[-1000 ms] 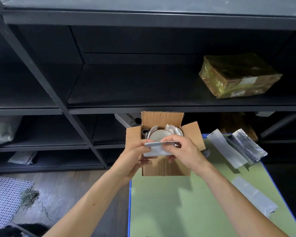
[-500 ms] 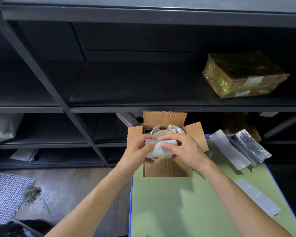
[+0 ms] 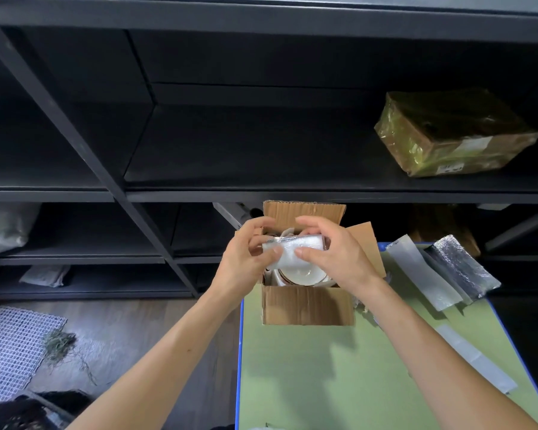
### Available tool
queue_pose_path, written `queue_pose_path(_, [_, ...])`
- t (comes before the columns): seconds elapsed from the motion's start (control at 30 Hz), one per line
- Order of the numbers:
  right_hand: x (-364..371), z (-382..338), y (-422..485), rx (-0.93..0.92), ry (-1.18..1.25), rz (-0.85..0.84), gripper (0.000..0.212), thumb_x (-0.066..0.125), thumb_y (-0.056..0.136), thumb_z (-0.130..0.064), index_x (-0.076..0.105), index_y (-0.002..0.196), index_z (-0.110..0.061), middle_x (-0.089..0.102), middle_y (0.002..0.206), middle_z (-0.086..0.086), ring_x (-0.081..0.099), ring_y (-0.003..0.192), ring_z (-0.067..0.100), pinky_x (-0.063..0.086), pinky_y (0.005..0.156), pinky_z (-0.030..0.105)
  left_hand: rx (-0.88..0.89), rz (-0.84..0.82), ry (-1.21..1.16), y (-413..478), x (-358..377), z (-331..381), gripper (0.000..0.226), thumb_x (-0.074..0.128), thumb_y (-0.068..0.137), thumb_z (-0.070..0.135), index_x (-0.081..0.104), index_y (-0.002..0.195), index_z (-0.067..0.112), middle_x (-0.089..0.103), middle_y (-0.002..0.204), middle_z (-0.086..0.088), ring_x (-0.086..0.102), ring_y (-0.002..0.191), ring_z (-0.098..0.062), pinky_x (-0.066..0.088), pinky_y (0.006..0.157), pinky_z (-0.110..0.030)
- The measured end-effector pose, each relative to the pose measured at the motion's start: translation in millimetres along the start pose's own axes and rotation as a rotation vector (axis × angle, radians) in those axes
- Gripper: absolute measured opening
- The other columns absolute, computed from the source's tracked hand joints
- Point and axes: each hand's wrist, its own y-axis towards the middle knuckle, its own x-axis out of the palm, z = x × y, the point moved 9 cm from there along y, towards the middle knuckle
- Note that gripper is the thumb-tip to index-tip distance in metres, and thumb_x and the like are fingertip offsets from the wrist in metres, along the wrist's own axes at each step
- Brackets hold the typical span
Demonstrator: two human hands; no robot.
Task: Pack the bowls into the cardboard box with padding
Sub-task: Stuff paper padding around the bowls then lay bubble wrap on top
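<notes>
Black shelving: stood behind the table and spanned the whole view.
Shelf load: a parcel wrapped in yellowish film lay on the upper right shelf; a white bag lay on a lower left shelf.
Green table: had a blue edge and carried the box at its far left corner.
Loose padding: a translucent strip and a silver foil sheet lay side by side to the right of the box.
Floor: a white mesh mat lay at lower left.
Obstruction: both hands and the held padding covered the middle of the box opening; the rear interior was hidden.
Cardboard box: stood open, flaps raised and spread outward.
Contents: a white bowl with a dark rim line showed partly, with pale wrapping beside it.
Padding piece: was white, bubbled and folded into a short bundle, held level over the opening, above the bowl.
Left hand: pinched the bundle's left end, thumb in front.
Right hand: gripped the right end, fingers curled over the top.
</notes>
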Motion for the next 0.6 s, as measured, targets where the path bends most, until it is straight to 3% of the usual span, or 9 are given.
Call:
queue_pose_path(0.13, [5,6,4,0.039,0.048,-0.06,0.029,0.078,0.081,-0.015,0.07,0.104,-0.031,0.071,0.099,-0.014,0.067,0.088,0.005,0.053,0.066,0.018,-0.01,0.004,0.104,6,-4,-4,0.016,0.073,0.088,0.022,0.068,0.095,0.036,0.073,0.094,0.006,0.068,0.088,-0.014,0.056,0.079,-0.031])
queue_pose_path(0.27, [7,14,5,0.111,0.072,-0.072,0.049,0.078,0.08,-0.014,0.06,0.119,-0.038,0.066,0.109,-0.013,0.066,0.094,0.01,0.056,0.068,0.022,-0.018,-0.051,0.122,12,-3,-8,0.015,0.073,0.088,0.017,0.067,0.093,0.029,0.073,0.093,0.006,0.068,0.087,-0.016,0.056,0.076,-0.028])
queue_pose_path(0.33, [8,15,6,0.119,0.087,-0.083,0.038,0.075,0.081,-0.011,0.068,0.111,-0.034,0.068,0.104,-0.01,0.068,0.091,0.015,0.059,0.066,0.027,0.004,-0.082,0.174,17,-1,-7,0.014,0.074,0.088,0.016,0.066,0.094,0.027,0.072,0.093,0.007,0.068,0.086,-0.011,0.056,0.074,-0.024])
queue_pose_path(0.47, [1,14,5,0.085,-0.23,0.002,0.028,0.064,0.081,-0.012,0.07,0.094,-0.036,0.061,0.08,-0.024,0.057,0.073,0.004,0.054,0.056,0.026,0.11,-0.151,0.55,27,3,-9,0.023,0.074,0.086,0.018,0.067,0.103,0.031,0.066,0.099,0.016,0.057,0.097,0.003,0.046,0.074,-0.006])
queue_pose_path(0.53, [-2,14,2,0.066,-0.362,0.04,0.03,0.061,0.081,-0.014,0.068,0.094,-0.041,0.056,0.071,-0.022,0.052,0.066,0.006,0.047,0.055,0.028,0.181,-0.207,0.753,30,8,-13,0.027,0.071,0.086,0.018,0.068,0.11,0.032,0.062,0.102,0.015,0.046,0.101,-0.001,0.038,0.078,-0.01])
queue_pose_path(0.6, [1,17,-2,0.072,-0.341,0.026,0.033,0.06,0.081,-0.013,0.069,0.098,-0.04,0.053,0.066,-0.025,0.049,0.061,0.011,0.052,0.058,0.036,0.256,-0.266,0.889,33,14,-18,0.03,0.068,0.086,0.017,0.07,0.114,0.031,0.061,0.1,0.009,0.035,0.102,-0.009,0.032,0.085,-0.023])
